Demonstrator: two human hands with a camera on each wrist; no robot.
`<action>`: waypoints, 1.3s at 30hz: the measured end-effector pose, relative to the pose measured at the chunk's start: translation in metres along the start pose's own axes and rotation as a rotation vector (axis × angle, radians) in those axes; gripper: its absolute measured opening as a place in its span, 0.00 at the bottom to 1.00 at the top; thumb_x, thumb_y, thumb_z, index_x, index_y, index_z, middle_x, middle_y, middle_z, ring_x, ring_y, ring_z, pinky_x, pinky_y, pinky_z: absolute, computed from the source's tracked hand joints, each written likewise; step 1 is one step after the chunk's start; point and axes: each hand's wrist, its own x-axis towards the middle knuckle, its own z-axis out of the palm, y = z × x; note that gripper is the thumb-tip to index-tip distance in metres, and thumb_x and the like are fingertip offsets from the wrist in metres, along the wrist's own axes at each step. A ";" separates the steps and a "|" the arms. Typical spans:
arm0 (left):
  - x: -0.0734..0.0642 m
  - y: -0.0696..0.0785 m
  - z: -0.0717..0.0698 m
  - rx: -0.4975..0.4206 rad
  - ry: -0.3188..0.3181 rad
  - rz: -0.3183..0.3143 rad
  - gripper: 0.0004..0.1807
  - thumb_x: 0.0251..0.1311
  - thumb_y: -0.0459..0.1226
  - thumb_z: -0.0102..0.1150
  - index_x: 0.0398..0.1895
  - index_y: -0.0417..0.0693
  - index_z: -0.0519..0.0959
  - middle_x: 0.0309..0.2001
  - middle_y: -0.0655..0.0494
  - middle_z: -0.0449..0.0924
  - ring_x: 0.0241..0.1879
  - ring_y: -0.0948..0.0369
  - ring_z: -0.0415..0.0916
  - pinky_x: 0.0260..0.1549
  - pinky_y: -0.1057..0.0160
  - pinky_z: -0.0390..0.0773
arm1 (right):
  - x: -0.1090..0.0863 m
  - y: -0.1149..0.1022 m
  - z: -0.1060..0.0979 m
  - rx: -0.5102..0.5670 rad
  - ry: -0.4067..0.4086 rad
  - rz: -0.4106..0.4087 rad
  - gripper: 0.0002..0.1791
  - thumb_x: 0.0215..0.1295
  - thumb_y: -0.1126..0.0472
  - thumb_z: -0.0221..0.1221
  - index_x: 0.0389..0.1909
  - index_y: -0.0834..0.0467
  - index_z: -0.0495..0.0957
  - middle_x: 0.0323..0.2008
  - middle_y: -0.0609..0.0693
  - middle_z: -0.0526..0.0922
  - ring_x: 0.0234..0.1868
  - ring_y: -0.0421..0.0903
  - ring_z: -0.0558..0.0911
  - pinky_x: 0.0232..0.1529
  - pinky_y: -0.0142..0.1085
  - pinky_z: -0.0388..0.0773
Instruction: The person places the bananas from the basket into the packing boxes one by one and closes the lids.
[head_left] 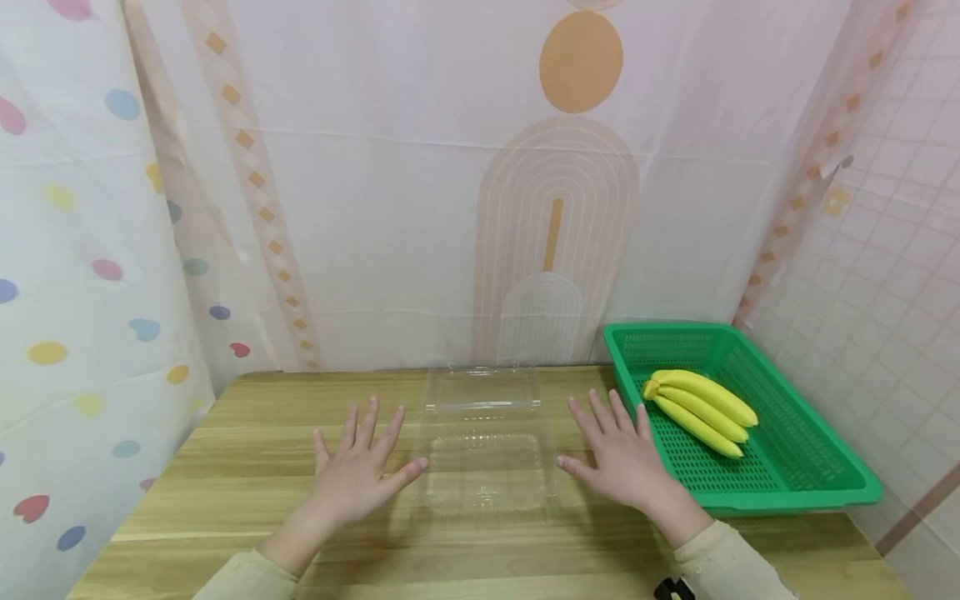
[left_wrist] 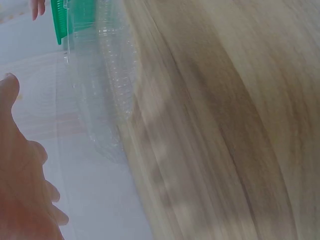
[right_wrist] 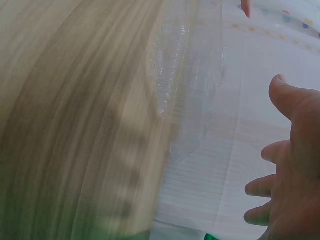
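A clear plastic clamshell box (head_left: 486,475) lies on the table with its lid (head_left: 483,387) raised at the back. To its left, my left hand (head_left: 358,475) hovers over the wood with fingers spread and nothing held. My right hand (head_left: 626,458) hangs on the other side, fingers likewise spread, between the box and a green basket (head_left: 787,498). Inside that basket rests a bunch of yellow bananas (head_left: 701,404). The left wrist view shows the left hand (left_wrist: 25,170) above the table; the right wrist view shows the right hand (right_wrist: 295,165) apart from the box.
The wooden table (head_left: 247,467) ends against a patterned curtain (head_left: 390,208) at the back. A dotted curtain (head_left: 90,333) hangs at the left and a grid-patterned one (head_left: 885,333) at the right. A small black object (head_left: 673,589) shows by the right sleeve.
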 end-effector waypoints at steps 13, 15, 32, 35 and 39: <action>0.000 0.000 0.000 -0.009 0.009 0.017 0.46 0.66 0.66 0.45 0.79 0.52 0.51 0.77 0.38 0.35 0.74 0.36 0.29 0.58 0.23 0.23 | 0.000 -0.001 -0.002 -0.010 0.057 -0.042 0.45 0.67 0.38 0.58 0.77 0.55 0.55 0.75 0.63 0.53 0.75 0.66 0.43 0.67 0.71 0.37; 0.000 0.001 0.000 -0.005 0.014 0.026 0.46 0.66 0.66 0.46 0.79 0.52 0.51 0.77 0.39 0.34 0.74 0.37 0.29 0.59 0.24 0.23 | 0.000 -0.002 -0.004 -0.016 0.069 -0.044 0.45 0.67 0.38 0.58 0.77 0.55 0.56 0.75 0.63 0.54 0.75 0.65 0.44 0.67 0.71 0.38; -0.006 0.009 -0.006 0.005 0.137 0.104 0.47 0.64 0.63 0.53 0.79 0.51 0.53 0.77 0.38 0.41 0.75 0.38 0.36 0.63 0.25 0.35 | -0.008 0.009 -0.012 0.046 0.221 -0.076 0.44 0.63 0.42 0.64 0.75 0.56 0.61 0.72 0.61 0.61 0.74 0.63 0.53 0.68 0.68 0.42; -0.007 0.008 -0.006 -0.009 0.168 0.125 0.46 0.63 0.61 0.55 0.78 0.50 0.54 0.76 0.37 0.45 0.74 0.38 0.40 0.63 0.24 0.38 | -0.009 0.013 -0.013 0.048 0.241 -0.082 0.44 0.62 0.42 0.65 0.74 0.57 0.61 0.71 0.61 0.64 0.73 0.63 0.55 0.69 0.66 0.44; -0.008 0.007 -0.004 -0.023 0.211 0.149 0.45 0.63 0.60 0.57 0.77 0.48 0.58 0.75 0.38 0.53 0.73 0.39 0.46 0.63 0.25 0.42 | -0.011 0.017 -0.014 0.048 0.280 -0.093 0.44 0.60 0.44 0.67 0.73 0.58 0.63 0.69 0.61 0.68 0.71 0.63 0.61 0.69 0.65 0.49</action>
